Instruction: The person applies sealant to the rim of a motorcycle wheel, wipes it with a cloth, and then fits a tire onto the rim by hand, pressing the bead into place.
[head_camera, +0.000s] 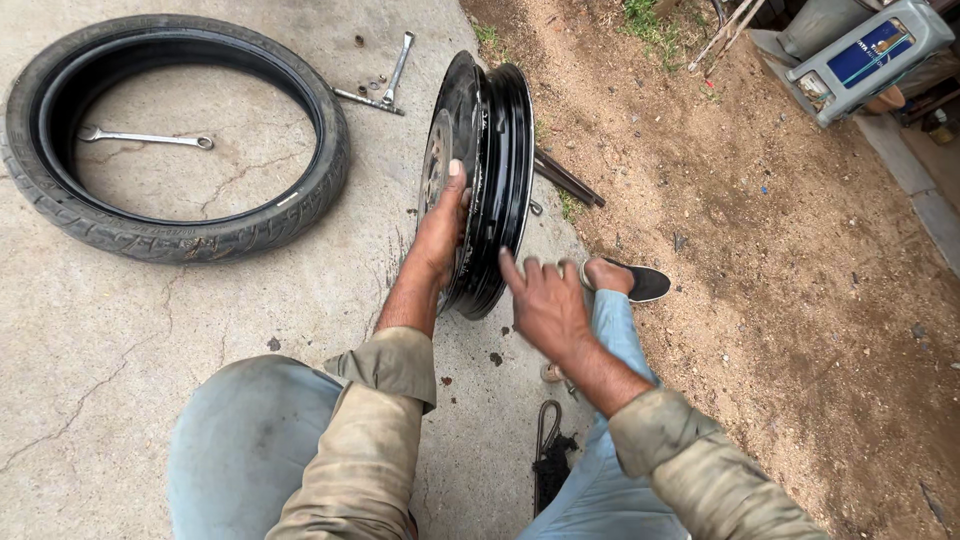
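Right hand (548, 305): nearest the camera, fingers spread loose and flat, just touching the lower edge of the rim, gripping nothing.
Left hand (440, 228): palm pressed flat on the wheel's side face, fingers together pointing up, steadying rather than clamping.
Black metal motorcycle wheel rim (495, 170): stands upright on its edge on the cracked concrete floor (120, 330), just ahead of the knees. Looks stiff and fairly heavy, probably rolls or tips easily; best taken by the outer edges, both hands.
Further back: black rubber tyre (200, 235) lying flat, silver spanner (145, 137) inside it.
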